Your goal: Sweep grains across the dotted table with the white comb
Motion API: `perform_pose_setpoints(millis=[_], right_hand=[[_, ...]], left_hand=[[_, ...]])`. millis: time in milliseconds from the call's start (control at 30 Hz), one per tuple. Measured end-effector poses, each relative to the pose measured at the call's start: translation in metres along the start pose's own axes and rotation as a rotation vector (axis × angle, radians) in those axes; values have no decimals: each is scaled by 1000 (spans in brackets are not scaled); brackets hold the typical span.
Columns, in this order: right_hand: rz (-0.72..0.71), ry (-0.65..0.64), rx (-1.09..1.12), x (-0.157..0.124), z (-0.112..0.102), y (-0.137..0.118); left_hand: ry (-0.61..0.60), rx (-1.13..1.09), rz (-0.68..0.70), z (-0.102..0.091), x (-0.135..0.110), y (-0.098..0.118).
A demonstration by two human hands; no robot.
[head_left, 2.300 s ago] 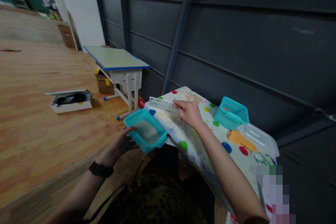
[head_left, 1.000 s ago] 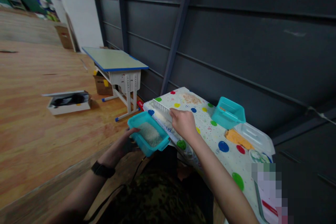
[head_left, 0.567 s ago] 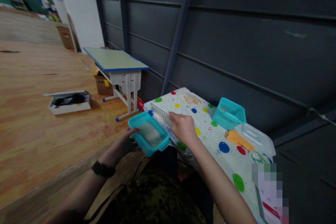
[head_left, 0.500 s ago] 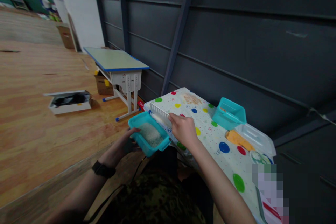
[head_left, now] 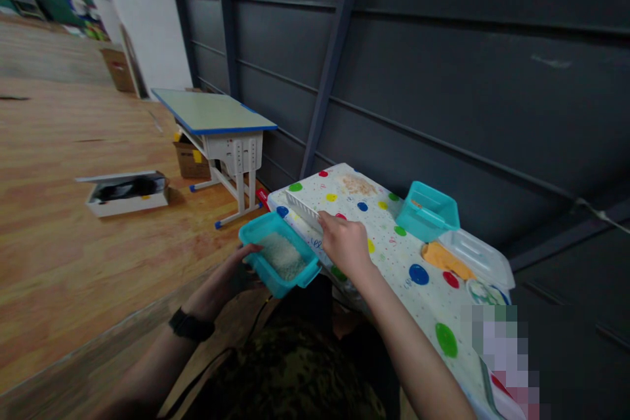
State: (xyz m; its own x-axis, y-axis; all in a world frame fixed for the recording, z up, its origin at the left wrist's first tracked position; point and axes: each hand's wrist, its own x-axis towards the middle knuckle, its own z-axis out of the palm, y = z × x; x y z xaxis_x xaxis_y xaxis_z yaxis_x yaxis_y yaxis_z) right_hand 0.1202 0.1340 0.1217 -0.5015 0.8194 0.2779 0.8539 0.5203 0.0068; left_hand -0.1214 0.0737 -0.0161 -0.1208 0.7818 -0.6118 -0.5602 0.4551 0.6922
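My left hand point(head_left: 235, 275) grips the left side of a turquoise plastic box point(head_left: 309, 275), thumb over the rim. Loose white grains, looking like rice point(head_left: 280, 252), lie heaped inside it. The box hangs in the air against the near left edge of the table. My right hand point(head_left: 344, 239) is closed on the end of a white comb-edged plastic strip point(head_left: 301, 208), held tilted just over the tablecloth beside the box. Farther back on the cloth point(head_left: 416, 305) spreads a patch of pale brown grains point(head_left: 358, 185).
At the table's right stand a second turquoise box point(head_left: 427, 213), an orange cloth point(head_left: 445, 260) and a clear lid point(head_left: 480, 256). A dark panel wall point(head_left: 467, 79) runs behind. Left are a school desk point(head_left: 211, 111) and an open white carton point(head_left: 128, 197) on the floor.
My right hand has turned the white strip flatter, and its toothed edge now shows at a different angle. White material seen under the strip earlier no longer shows. The box stays nearly in place.
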Motion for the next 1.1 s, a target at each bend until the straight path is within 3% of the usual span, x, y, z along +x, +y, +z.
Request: perform_pose_setpoints(millis=[367, 533, 667, 800, 1100], right_hand=[[1, 43, 46, -10, 7, 9], [-15, -3, 57, -16, 9, 6], [-30, 49, 108, -19, 9, 9], [56, 105, 125, -4, 3, 19], [138, -7, 15, 42, 1, 9]], left_hand=[[2, 35, 27, 6, -7, -11], [26, 29, 8, 9, -9, -14], [18, 19, 38, 7, -9, -19], [4, 20, 39, 5, -9, -22], [-10, 31, -29, -3, 4, -23]])
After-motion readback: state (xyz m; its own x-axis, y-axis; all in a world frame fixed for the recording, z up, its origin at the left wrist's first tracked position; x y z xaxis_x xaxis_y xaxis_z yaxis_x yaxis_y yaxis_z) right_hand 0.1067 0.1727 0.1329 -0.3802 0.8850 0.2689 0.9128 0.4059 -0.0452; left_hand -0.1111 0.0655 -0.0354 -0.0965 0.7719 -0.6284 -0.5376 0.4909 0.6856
